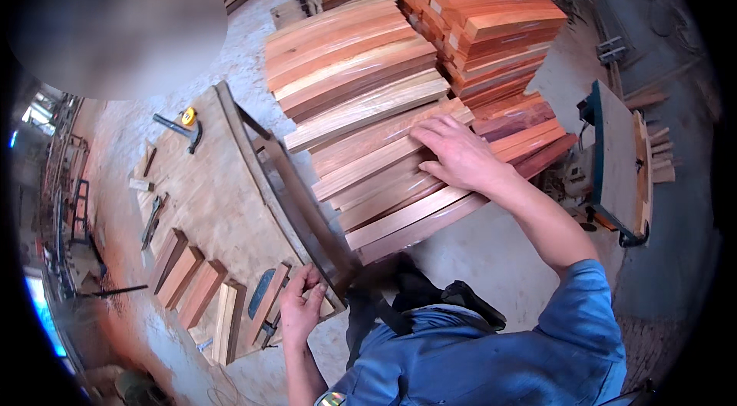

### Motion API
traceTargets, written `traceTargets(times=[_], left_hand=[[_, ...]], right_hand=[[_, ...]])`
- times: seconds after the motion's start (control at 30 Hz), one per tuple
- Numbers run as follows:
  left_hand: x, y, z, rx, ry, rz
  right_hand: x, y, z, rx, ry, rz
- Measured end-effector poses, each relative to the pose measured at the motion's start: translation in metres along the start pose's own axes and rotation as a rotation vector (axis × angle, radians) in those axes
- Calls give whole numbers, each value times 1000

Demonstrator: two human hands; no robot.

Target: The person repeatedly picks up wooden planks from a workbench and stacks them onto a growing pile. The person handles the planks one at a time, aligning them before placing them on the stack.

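On stacked planks: one right hand

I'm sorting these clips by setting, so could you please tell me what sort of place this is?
Most likely a woodworking shop. Stacks of curved reddish planks cover the floor, the right hand resting on one; a workbench carries a hammer, a tape measure and short wood blocks.

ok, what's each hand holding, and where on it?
Left hand grips the near end of a dark curved piece on the bench. Right hand lies flat on the plank stack, not gripping.
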State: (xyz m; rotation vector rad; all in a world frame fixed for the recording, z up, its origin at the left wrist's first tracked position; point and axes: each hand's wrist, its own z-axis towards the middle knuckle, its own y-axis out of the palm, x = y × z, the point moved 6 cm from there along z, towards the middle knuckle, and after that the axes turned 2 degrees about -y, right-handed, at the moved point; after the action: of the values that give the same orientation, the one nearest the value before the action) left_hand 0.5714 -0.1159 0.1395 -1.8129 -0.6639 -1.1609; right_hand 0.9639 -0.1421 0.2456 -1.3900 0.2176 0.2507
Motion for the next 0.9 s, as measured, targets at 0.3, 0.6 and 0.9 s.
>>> traceTargets(times=[0.3, 0.6, 0.9], left_hand=[[-17, -10, -47, 112, -113, 86], [-26, -9, -67, 26, -187, 213], [-46, -6, -70, 55, -131, 276]], right_hand=[[-16, 25, 39, -127, -162, 7], [7, 11, 87, 18, -107, 26], [23, 47, 122, -86, -134, -17]])
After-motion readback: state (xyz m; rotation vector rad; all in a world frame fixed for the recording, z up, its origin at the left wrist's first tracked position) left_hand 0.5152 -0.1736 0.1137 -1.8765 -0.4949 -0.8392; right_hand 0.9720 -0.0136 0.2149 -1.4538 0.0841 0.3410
